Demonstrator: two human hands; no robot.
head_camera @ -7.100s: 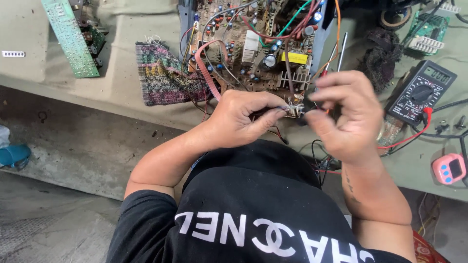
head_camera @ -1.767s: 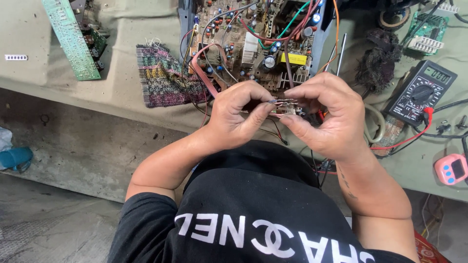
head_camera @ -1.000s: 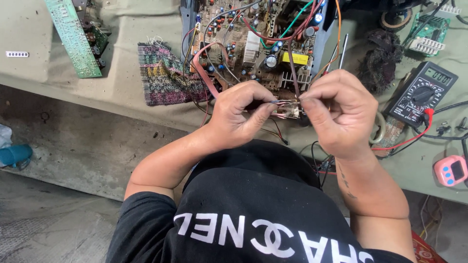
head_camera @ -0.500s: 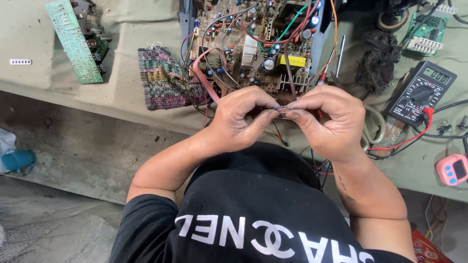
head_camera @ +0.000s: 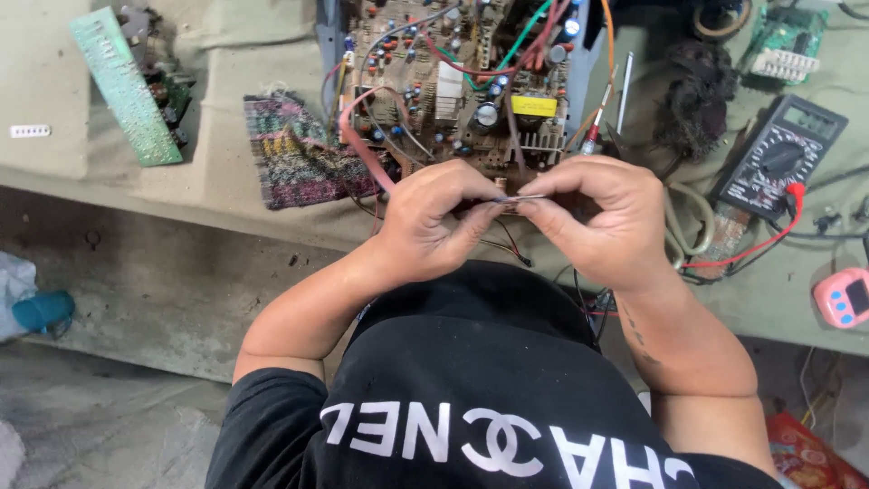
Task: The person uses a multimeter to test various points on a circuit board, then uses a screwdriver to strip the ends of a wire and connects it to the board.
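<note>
My left hand [head_camera: 433, 222] and my right hand [head_camera: 605, 222] meet fingertip to fingertip at the near edge of a large brown circuit board [head_camera: 457, 81]. Between the fingers I pinch a small thin wire-like part [head_camera: 520, 197]; what it is exactly I cannot tell. Red, green and dark wires loop over the board. Both hands are closed around the part and hide most of it.
A striped woven cloth [head_camera: 294, 152] lies left of the board. A green circuit strip [head_camera: 122, 86] sits far left. A black multimeter [head_camera: 778, 158] with red lead is at the right, a pink gadget [head_camera: 842, 297] beyond it, a screwdriver [head_camera: 599, 118] beside the board.
My hands have drawn closer together and lifted slightly toward the board's edge; the small part stays pinched between them. The view has shifted a little.
</note>
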